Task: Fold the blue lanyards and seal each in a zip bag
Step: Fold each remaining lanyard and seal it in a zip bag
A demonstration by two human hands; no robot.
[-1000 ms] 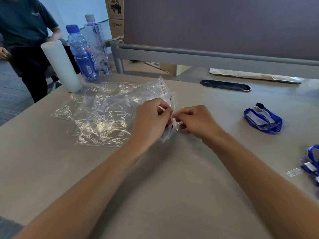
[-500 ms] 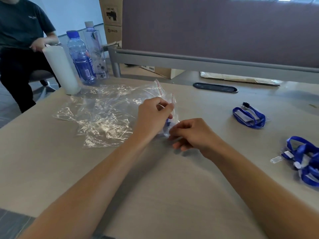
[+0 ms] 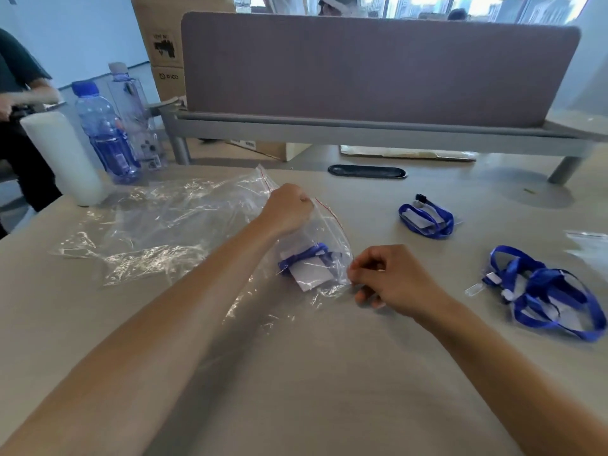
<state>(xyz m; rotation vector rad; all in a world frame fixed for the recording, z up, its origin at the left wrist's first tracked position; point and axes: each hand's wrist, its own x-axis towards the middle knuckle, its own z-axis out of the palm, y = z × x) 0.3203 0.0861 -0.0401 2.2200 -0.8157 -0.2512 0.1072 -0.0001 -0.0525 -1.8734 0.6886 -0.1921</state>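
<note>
Head view, and both bare hands are on one clear zip bag [image 3: 324, 240] in the middle of the table [image 3: 329, 373]. The left hand [image 3: 287, 209] has its fingers curled tight, pinching the bag's far end by the red zip line, and it holds that end up off the surface. The right hand [image 3: 391, 279] is down at the near right corner, thumb and forefinger closed narrow on the plastic edge, the other fingers tucked under. Inside the bag sits a folded blue lanyard [image 3: 304, 256] with its white card [image 3: 312, 274], bunched low in the pouch between the two hands. Whether the zip is pressed shut along its length, I cannot tell from here. Left of the hands lies a crinkled spread of spare clear bags [image 3: 158, 232], flat and glinting. Off to the right, well apart, a second folded lanyard [image 3: 426, 217] rests on the table, and nearer the right edge a loose tangle of lanyards [image 3: 546, 291] sprawls unfolded. At the far left corner stand a white roll [image 3: 62, 156], a blue-capped water bottle [image 3: 105, 133] and a clear bottle [image 3: 135, 116] just behind it. A seated person [image 3: 19, 103] shows at the left edge, and a grey desk divider [image 3: 378, 67] runs across the back.
</note>
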